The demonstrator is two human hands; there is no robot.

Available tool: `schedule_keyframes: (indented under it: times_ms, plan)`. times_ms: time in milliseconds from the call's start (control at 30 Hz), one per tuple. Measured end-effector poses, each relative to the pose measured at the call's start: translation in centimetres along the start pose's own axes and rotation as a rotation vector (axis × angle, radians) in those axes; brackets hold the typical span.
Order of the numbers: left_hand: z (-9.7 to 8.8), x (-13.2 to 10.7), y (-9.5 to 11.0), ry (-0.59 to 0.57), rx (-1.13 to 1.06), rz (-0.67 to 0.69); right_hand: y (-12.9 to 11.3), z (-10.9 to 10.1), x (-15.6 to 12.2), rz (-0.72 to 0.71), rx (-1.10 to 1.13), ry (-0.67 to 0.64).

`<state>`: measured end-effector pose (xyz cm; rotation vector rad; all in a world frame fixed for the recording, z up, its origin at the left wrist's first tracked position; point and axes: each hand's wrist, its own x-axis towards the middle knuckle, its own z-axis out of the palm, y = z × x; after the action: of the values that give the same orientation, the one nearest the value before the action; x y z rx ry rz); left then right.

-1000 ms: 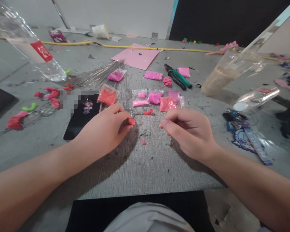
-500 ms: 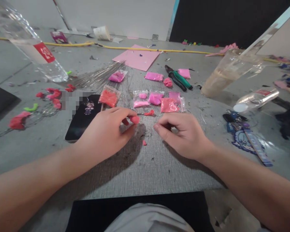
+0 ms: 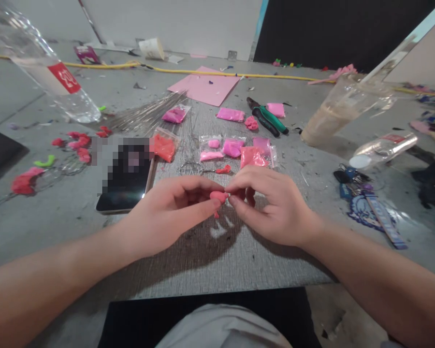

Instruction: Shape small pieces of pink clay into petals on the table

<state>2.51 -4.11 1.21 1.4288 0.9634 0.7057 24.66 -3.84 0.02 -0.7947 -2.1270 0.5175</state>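
Both your forearms come in from the bottom corners, bare, angled inward so they meet near centre frame. Your left hand (image 3: 174, 212) sits knuckles up, wrist low, thumb & index pinched together at the tips, other fingers curled loosely under. Your right hand (image 3: 275, 205) mirrors it: back of hand up, thumb & index tips pressed forward toward the left hand's, remaining fingers folded in toward the palm. Fingertips of the 2 hands nearly touch, just a small gap btwn them. Both hands are raised a bit, w/ a shadow below them. Wrists roughly straight, no sharp bend. Your lap shows at bottom centre.
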Motion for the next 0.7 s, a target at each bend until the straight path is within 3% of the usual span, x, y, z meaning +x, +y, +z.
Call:
schedule_keyframes:
  times_ms: [167, 367, 533, 633, 700]
  plan:
    - [-0.12, 0.07, 0.12, -0.002, -0.107, -0.022, -0.09, 0.01, 0.02, -0.065, -0.010, 0.029]
    - [-0.25, 0.12, 0.11, -0.089, -0.035, -0.013, -0.15, 0.27, -0.28, -0.107, 0.017, -0.042]
    - [-0.34, 0.00, 0.09, -0.089, 0.029, -0.005, -0.66, -0.03, -0.40, -0.036, 0.008, -0.002]
    - [-0.62, 0.20, -0.13, -0.031, 0.167, 0.053, -0.86, -0.48, -0.26, 0.042, 0.005, -0.004]
    - [-1.01, 0.55, -0.42, 0.037, 0.422, 0.165, -0.83, -0.60, -0.19, 0.040, 0.000, -0.033]
